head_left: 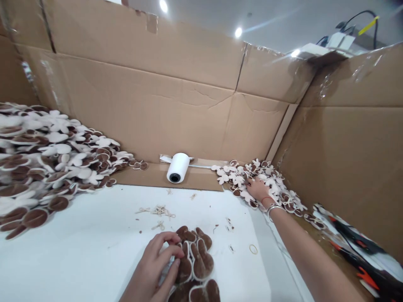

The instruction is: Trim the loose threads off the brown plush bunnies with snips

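Brown rabbit-shaped fabric patches [201,260] with pale edges lie grouped at the front middle of the white table. My left hand [159,262] is at their left side, fingers bent and apart, fingertips touching the nearest patches. Farther off, my right hand [258,189] reaches into a smaller pile of white and brown patches [237,178] by the back right corner. Its fingers are curled down together on a patch there; the fingertips are partly hidden among the pieces. A red string and silver bangles circle the right wrist.
A large heap of similar patches [59,155] fills the left side. A white roll-shaped device [178,167] stands by the back cardboard wall [151,96]. Thread scraps [159,210] and a rubber band [253,249] lie on the table [94,247]. Black-and-orange tools [359,256] lie at right.
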`<act>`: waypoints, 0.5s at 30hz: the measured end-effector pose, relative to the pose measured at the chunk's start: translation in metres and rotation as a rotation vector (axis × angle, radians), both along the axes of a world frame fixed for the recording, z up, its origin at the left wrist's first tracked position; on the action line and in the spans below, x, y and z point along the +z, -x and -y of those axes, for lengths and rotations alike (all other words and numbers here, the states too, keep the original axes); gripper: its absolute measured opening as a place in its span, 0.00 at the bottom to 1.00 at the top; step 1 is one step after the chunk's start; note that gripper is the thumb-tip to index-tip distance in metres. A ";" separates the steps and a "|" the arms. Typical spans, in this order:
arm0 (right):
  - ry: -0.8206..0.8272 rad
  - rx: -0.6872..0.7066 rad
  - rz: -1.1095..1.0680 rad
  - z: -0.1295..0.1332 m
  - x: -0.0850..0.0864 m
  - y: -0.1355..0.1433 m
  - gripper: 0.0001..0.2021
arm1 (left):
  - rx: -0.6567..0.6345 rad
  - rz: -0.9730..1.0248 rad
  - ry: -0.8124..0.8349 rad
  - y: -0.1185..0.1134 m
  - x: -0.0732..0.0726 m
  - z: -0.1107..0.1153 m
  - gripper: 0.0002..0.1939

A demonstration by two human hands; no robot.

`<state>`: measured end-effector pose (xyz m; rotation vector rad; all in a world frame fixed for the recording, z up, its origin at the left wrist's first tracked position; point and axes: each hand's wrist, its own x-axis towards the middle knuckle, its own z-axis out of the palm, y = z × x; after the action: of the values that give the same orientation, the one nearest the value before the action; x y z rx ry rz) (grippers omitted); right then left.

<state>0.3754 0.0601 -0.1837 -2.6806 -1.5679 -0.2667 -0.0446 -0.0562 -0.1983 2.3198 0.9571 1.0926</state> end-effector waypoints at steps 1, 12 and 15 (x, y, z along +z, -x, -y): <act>0.001 0.012 0.003 0.006 0.000 0.004 0.16 | 0.023 0.024 0.042 -0.001 0.002 0.002 0.10; -0.021 0.061 0.047 0.020 0.030 0.018 0.15 | -0.027 0.041 -0.019 0.001 -0.010 0.001 0.10; -0.053 0.146 0.066 -0.013 0.045 0.027 0.15 | -0.039 0.035 -0.151 0.001 -0.023 -0.010 0.10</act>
<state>0.3480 0.0726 -0.1389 -2.5274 -1.7386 -0.3890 -0.0460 -0.0463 -0.2218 2.4192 0.8399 1.2232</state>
